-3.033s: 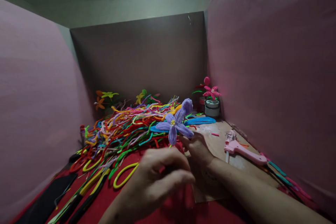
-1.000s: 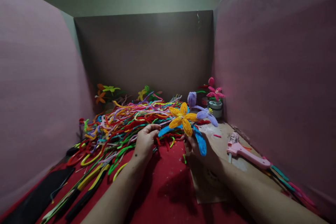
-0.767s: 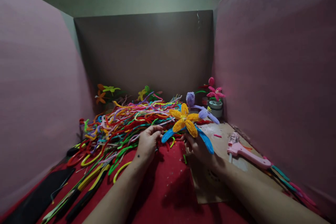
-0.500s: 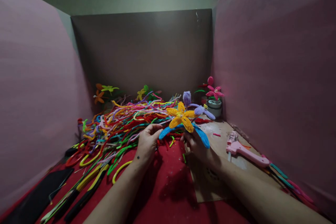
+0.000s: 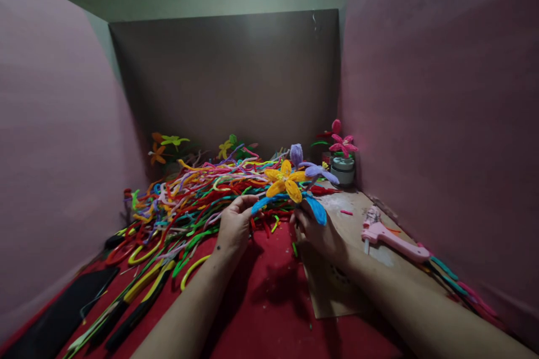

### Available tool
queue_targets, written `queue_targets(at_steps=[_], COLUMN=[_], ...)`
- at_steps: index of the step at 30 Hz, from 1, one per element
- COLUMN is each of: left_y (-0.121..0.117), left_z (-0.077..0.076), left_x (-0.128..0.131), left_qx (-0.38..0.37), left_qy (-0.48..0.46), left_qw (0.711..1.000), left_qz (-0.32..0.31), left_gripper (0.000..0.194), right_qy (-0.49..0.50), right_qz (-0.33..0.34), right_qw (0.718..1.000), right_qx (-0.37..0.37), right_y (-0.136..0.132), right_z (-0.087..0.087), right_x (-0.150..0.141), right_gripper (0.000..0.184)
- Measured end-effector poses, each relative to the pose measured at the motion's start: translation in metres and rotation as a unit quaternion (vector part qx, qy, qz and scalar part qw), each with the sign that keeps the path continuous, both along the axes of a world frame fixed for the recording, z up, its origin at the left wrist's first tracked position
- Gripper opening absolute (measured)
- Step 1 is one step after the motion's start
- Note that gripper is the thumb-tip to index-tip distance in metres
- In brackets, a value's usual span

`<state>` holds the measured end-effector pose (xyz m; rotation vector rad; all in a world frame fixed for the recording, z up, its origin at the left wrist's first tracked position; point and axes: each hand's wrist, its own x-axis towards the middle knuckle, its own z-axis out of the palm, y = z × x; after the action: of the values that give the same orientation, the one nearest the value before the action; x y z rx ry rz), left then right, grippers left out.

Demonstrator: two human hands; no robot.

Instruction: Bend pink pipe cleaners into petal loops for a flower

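Observation:
Between my hands is a pipe-cleaner flower (image 5: 285, 180) with orange-yellow petals, purple blooms behind it and blue leaves below. My left hand (image 5: 236, 223) pinches the tip of the left blue leaf (image 5: 266, 202) between thumb and fingers. My right hand (image 5: 316, 231) is closed beneath the bloom, where the stem comes down; its fingertips are partly hidden by the right blue leaf (image 5: 315, 210). A purple bud (image 5: 296, 155) stands upright behind the yellow petals, and an open purple flower (image 5: 322, 173) leans to the right.
A heap of coloured pipe cleaners (image 5: 197, 190) lies behind my left hand. Pliers (image 5: 143, 297) with yellow-black handles rest at front left, near a black flat object (image 5: 63, 305). A pink glue gun (image 5: 391, 238) lies on the board (image 5: 349, 207) at right. A potted pink flower (image 5: 344, 146) stands behind.
The flower has shifted slightly left, and its right blue leaf now hangs closer in and looks shorter. Both hands keep their hold; the whole view has moved a little.

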<state>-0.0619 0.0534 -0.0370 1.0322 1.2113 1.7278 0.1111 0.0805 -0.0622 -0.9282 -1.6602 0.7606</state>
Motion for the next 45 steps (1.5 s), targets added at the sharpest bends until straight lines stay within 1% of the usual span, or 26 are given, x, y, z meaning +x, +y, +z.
queue_targets(at_steps=[2,6,10,15,18,21,25,27,31,35,40,45], left_y=[0.001,0.000,-0.003,-0.009,-0.014,-0.017,-0.019,-0.019,-0.020,-0.020,-0.021,-0.024], left_z=[0.000,0.002,0.007,0.009,0.010,0.011,0.011,0.011,0.011,0.011,0.011,0.012], left_x=[0.000,0.003,0.007,0.011,0.014,0.018,0.022,0.022,0.022,0.022,0.023,0.026], left_qx=[0.004,-0.007,0.006,0.057,0.082,0.087,0.093,0.095,0.094,0.095,0.120,0.131], left_qy=[-0.002,-0.038,-0.097,-0.067,-0.053,-0.023,0.003,0.011,0.020,0.026,0.024,0.016], left_qw=[1.000,0.999,0.993,0.991,0.989,0.989,0.989,0.989,0.990,0.990,0.985,0.982], left_qz=[-0.003,-0.018,-0.066,-0.100,-0.110,-0.116,-0.116,-0.114,-0.106,-0.097,-0.121,-0.135], left_gripper=[0.030,0.026,0.026,0.024,0.024,0.022,0.024,0.024,0.024,0.025,0.025,0.028], right_qy=[-0.012,-0.017,0.009,0.030,0.056,0.086,0.106,0.122,0.145,0.150,0.173,0.190], right_qz=[0.012,0.015,0.013,0.002,0.011,0.019,0.015,0.024,0.047,0.050,0.065,0.075], right_qw=[1.000,1.000,1.000,0.999,0.996,0.991,0.988,0.985,0.975,0.972,0.963,0.959], right_qx=[-0.019,-0.005,-0.013,-0.037,-0.071,-0.102,-0.108,-0.121,-0.162,-0.175,-0.196,-0.195], right_y=[0.001,0.002,0.001,0.002,0.004,0.004,0.003,0.002,0.002,0.005,0.006,0.008], right_z=[-0.001,-0.001,0.004,0.009,0.008,0.009,0.013,0.014,0.012,0.010,0.009,0.007], right_x=[0.000,0.001,0.003,0.004,0.003,0.003,0.005,0.005,0.004,0.004,0.004,0.003], right_gripper=[0.027,0.026,0.023,0.023,0.020,0.020,0.023,0.023,0.021,0.021,0.020,0.023])
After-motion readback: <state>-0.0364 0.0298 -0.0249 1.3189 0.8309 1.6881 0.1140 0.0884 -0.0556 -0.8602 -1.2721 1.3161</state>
